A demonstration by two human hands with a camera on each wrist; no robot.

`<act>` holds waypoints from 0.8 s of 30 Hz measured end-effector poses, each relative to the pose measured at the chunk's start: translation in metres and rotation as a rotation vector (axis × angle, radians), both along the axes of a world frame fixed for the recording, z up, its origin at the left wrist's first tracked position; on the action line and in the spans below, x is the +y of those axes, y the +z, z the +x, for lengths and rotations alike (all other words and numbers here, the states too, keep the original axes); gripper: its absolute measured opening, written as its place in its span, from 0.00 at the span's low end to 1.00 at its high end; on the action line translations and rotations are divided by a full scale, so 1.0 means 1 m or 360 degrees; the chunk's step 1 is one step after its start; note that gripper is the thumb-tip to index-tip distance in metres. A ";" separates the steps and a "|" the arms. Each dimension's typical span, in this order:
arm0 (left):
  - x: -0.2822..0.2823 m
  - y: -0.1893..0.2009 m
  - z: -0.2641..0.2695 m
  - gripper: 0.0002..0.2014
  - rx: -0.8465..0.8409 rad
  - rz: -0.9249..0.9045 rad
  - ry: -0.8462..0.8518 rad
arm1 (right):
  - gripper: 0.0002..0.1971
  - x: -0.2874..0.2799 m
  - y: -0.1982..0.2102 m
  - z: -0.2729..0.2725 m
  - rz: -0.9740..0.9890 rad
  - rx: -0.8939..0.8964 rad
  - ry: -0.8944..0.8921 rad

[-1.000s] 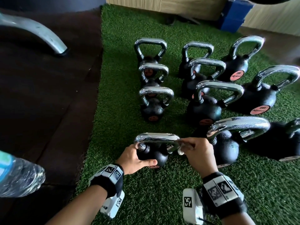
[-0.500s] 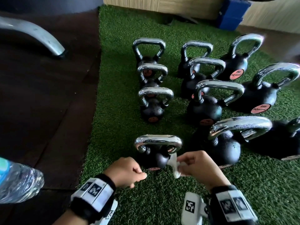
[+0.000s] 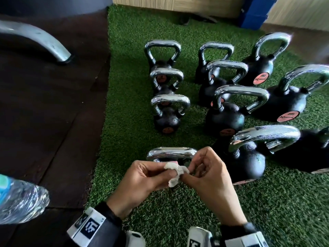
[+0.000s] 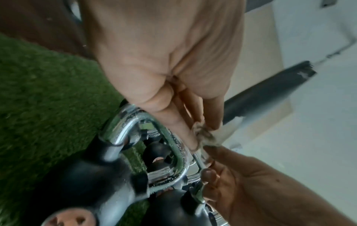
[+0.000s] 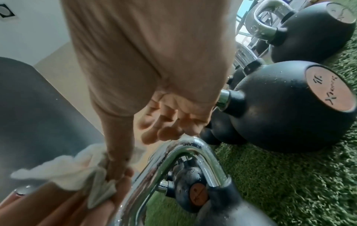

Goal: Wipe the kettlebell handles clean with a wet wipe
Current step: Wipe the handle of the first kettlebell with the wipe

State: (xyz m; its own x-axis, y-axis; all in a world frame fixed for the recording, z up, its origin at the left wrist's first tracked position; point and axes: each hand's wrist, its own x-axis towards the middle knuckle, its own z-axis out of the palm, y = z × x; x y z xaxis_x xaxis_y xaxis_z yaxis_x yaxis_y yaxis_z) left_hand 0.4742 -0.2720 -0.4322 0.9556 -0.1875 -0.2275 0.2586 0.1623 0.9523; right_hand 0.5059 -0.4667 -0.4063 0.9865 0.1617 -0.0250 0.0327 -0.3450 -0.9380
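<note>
Pinching crumpled white wet wipe [image 3: 175, 172]

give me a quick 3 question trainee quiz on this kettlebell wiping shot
1. True or false: the wet wipe is pressed flat against a chrome handle.
2. Multiple choice: what holds the wipe? A) left hand only B) right hand only C) both hands
3. Fill in: the kettlebells stand on green ____, beside a dark floor.

Key
1. False: the wipe is bunched between the fingers, just in front of the nearest kettlebell handle in the head view, not on it.
2. C: fingers of both hands pinch it.
3. Turf, with the dark floor to its left.
</note>
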 end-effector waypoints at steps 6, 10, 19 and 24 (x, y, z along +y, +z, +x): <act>0.013 0.020 0.017 0.21 -0.1026 0.1028 0.0456 | 0.15 -0.018 -0.035 0.011 -0.0118 -0.0078 -0.0542; 0.003 0.024 0.033 0.17 -0.1123 0.1441 0.0347 | 0.17 -0.012 -0.073 0.027 0.0311 0.0352 -0.0375; -0.001 0.018 0.028 0.14 -0.1277 0.1712 0.0164 | 0.14 0.006 -0.117 0.033 -0.0194 0.0263 -0.0457; 0.002 0.020 0.023 0.15 -0.1174 0.1798 0.0181 | 0.13 0.005 -0.108 0.030 -0.0214 0.0257 -0.0450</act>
State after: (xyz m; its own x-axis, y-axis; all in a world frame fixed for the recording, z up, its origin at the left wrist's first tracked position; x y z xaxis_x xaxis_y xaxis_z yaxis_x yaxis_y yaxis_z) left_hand 0.4968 -0.2705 -0.4121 0.9186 -0.1528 0.3645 -0.3283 -0.8085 0.4884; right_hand 0.5361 -0.4619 -0.5147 0.9733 -0.1327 -0.1872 -0.2271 -0.4399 -0.8689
